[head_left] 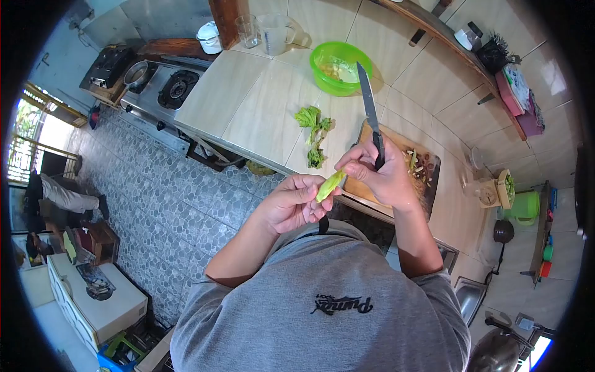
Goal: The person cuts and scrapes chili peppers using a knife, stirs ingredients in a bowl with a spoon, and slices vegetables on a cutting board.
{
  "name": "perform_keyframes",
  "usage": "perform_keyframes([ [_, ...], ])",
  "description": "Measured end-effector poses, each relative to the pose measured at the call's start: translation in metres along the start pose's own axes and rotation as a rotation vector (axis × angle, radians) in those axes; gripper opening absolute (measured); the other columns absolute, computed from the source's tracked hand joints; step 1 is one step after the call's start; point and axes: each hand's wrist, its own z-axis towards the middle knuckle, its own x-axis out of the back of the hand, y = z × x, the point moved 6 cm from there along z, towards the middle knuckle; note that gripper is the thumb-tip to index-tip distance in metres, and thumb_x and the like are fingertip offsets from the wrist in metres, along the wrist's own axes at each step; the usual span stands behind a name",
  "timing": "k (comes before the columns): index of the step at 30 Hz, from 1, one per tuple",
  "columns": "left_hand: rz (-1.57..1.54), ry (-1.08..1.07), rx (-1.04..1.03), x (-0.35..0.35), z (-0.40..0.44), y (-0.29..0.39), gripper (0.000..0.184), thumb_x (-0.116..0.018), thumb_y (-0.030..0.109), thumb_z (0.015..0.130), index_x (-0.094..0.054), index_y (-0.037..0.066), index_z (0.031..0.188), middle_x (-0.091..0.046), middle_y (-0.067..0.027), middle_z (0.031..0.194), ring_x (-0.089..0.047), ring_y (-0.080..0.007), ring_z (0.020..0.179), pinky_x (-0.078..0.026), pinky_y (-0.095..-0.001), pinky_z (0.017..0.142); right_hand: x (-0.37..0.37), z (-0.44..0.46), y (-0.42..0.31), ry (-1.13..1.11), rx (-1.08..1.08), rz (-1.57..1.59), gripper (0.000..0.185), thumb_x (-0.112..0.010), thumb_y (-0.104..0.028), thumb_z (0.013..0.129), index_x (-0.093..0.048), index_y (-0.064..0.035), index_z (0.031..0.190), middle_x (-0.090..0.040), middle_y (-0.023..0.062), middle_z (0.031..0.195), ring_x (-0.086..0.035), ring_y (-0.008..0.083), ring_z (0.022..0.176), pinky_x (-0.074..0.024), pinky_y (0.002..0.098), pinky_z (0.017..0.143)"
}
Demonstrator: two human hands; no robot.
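Note:
My left hand (291,203) is closed around a light green piece of vegetable (330,186), perhaps a folded leaf; its exact kind I cannot tell. My right hand (385,177) grips a knife (368,99) by its black handle, the blade pointing up and away from me. The thumb and fingertips of that hand also touch the upper end of the green piece. Below and beyond my right hand lies a wooden cutting board (359,189) with chopped bits (419,166) at its right side. Leafy green scraps (315,133) lie on the tiled counter left of the board.
A green bowl (322,80) with pale pieces inside stands at the back of the counter (254,105). Beside the wall are a clear measuring jug (274,34) and a glass (248,32). A gas stove (155,93) is at the left. Another person's leg (68,193) shows far left.

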Motion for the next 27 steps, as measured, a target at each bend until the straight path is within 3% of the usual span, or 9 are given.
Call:
perform_keyframes([
  [4, -0.067, -0.011, 0.066, -0.007, 0.001, -0.001, 0.037, -0.06, 0.019, 0.093, -0.055, -0.01, 0.117, -0.064, -0.0116, 0.088, -0.062, -0.0143, 0.069, -0.052, -0.0241, 0.061, -0.001, -0.003, -0.02, 0.071, -0.004, -0.249, 0.029, -0.072, -0.01, 0.085, -0.044, -0.0069, 0.082, -0.063, 0.0031, 0.083, -0.041, 0.0059, 0.06, -0.0349, 0.0206, 0.056],
  [7, -0.048, 0.036, 0.05, -0.003, 0.002, 0.001, 0.038, -0.061, 0.018, 0.092, -0.055, -0.009, 0.118, -0.06, -0.0104, 0.087, -0.058, -0.0145, 0.07, -0.052, -0.0267, 0.063, 0.012, -0.009, -0.033, 0.216, 0.275, -0.564, 0.023, -0.067, -0.021, 0.089, -0.05, -0.0046, 0.084, -0.057, 0.0012, 0.076, -0.038, 0.0082, 0.058, -0.0338, 0.0246, 0.053],
  [8, -0.061, 0.052, 0.036, -0.001, 0.002, 0.003, 0.037, -0.061, 0.018, 0.092, -0.055, -0.008, 0.118, -0.06, -0.0103, 0.087, -0.058, -0.015, 0.071, -0.052, -0.027, 0.064, 0.017, -0.013, -0.033, 0.238, 0.284, -0.648, 0.029, -0.062, -0.03, 0.091, -0.051, -0.0036, 0.084, -0.053, 0.0056, 0.07, -0.043, 0.0145, 0.055, -0.0368, 0.0301, 0.053],
  [12, -0.138, -0.008, -0.035, -0.005, 0.006, 0.01, 0.027, -0.057, 0.011, 0.093, -0.057, -0.005, 0.115, -0.065, -0.013, 0.097, -0.067, -0.0194, 0.087, -0.057, -0.0337, 0.078, -0.006, -0.038, -0.066, 0.127, 0.178, -0.807, 0.023, -0.066, -0.025, 0.087, -0.058, -0.0043, 0.082, -0.051, 0.0116, 0.063, -0.054, 0.028, 0.057, -0.0431, 0.0334, 0.054],
  [13, -0.138, 0.005, -0.057, -0.007, 0.006, 0.011, 0.027, -0.058, 0.01, 0.093, -0.057, -0.004, 0.115, -0.065, -0.0132, 0.098, -0.067, -0.0204, 0.09, -0.056, -0.0355, 0.08, -0.012, -0.045, -0.069, 0.086, 0.209, -0.82, 0.021, -0.068, -0.024, 0.085, -0.059, -0.0048, 0.082, -0.052, 0.011, 0.063, -0.054, 0.0273, 0.056, -0.0429, 0.033, 0.052],
  [16, 0.002, 0.161, -0.116, -0.007, 0.007, 0.011, 0.03, -0.062, 0.021, 0.09, -0.06, -0.004, 0.108, -0.055, -0.0113, 0.093, -0.056, -0.0199, 0.085, -0.051, -0.0304, 0.069, -0.026, -0.062, -0.072, 0.015, 0.285, -0.86, 0.02, -0.076, -0.02, 0.078, -0.063, -0.0062, 0.08, -0.056, 0.008, 0.062, -0.055, 0.0241, 0.051, -0.041, 0.0313, 0.047],
  [23, 0.02, 0.03, -0.134, -0.017, 0.008, 0.006, 0.036, -0.064, 0.025, 0.088, -0.062, -0.006, 0.107, -0.056, -0.0139, 0.092, -0.058, -0.0246, 0.085, -0.052, -0.0363, 0.076, -0.023, -0.068, -0.068, -0.007, 0.226, -0.786, 0.019, -0.075, -0.02, 0.08, -0.062, -0.0055, 0.081, -0.054, 0.0066, 0.059, -0.053, 0.02, 0.047, -0.0395, 0.0301, 0.045],
  [26, -0.088, -0.079, -0.165, -0.015, 0.009, 0.005, 0.022, -0.058, 0.003, 0.09, -0.063, -0.002, 0.111, -0.065, -0.0203, 0.111, -0.065, -0.0285, 0.102, -0.053, -0.0443, 0.091, -0.023, -0.069, -0.068, -0.004, 0.227, -0.782, 0.019, -0.074, -0.019, 0.08, -0.062, -0.0048, 0.08, -0.055, 0.007, 0.06, -0.053, 0.0197, 0.046, -0.0398, 0.03, 0.045],
  [27, -0.058, -0.078, -0.18, -0.016, 0.009, 0.005, 0.021, -0.058, 0.002, 0.09, -0.063, -0.002, 0.11, -0.065, -0.0208, 0.111, -0.065, -0.0285, 0.102, -0.053, -0.0437, 0.091, -0.023, -0.07, -0.068, 0.002, 0.239, -0.774, 0.019, -0.074, -0.019, 0.08, -0.062, -0.0046, 0.08, -0.055, 0.0072, 0.06, -0.053, 0.02, 0.047, -0.04, 0.03, 0.045],
])
